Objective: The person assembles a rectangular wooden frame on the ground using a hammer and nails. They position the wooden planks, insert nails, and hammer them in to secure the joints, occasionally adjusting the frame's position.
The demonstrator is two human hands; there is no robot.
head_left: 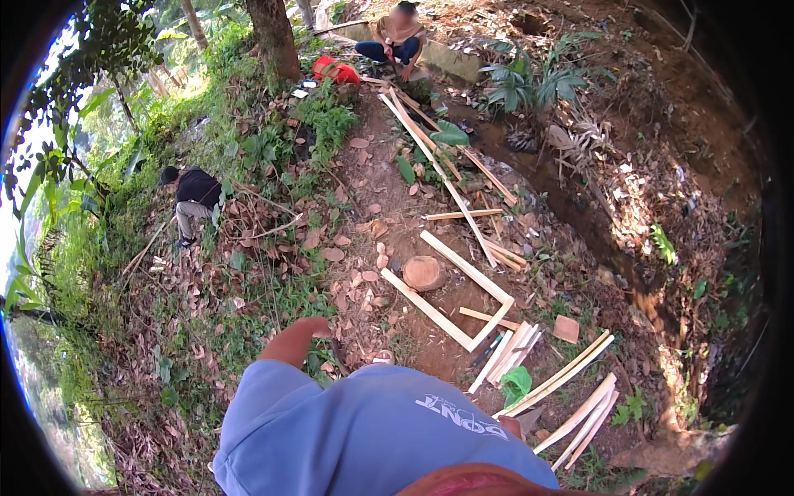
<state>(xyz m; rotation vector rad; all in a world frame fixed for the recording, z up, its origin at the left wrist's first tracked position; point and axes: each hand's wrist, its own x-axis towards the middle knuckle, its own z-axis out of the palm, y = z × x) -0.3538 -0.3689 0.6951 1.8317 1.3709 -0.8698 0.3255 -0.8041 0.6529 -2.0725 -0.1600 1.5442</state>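
My left hand (318, 326) is out to the left past my blue sleeve, above leaf-strewn ground. A thin dark shape shows just below it; I cannot make out whether the fingers grip it. Only a small part of my right hand (510, 426) shows past the front of my shirt, its fingers hidden. Beside it is a flat grey, pointed piece (530, 418), perhaps a blade. Ahead, a three-sided frame of pale wooden strips (471, 343) lies on the soil, next to a round stump (423, 273). Near my right hand are bundled wooden strips (509, 354).
Long wooden strips (447, 178) run up the path toward a crouching person (401, 41) beside a red bag (336, 69). Another person (197, 194) bends on the left slope. A tree trunk (273, 41) stands ahead; a ditch (571, 215) runs along the right. More strips (591, 417) lie lower right.
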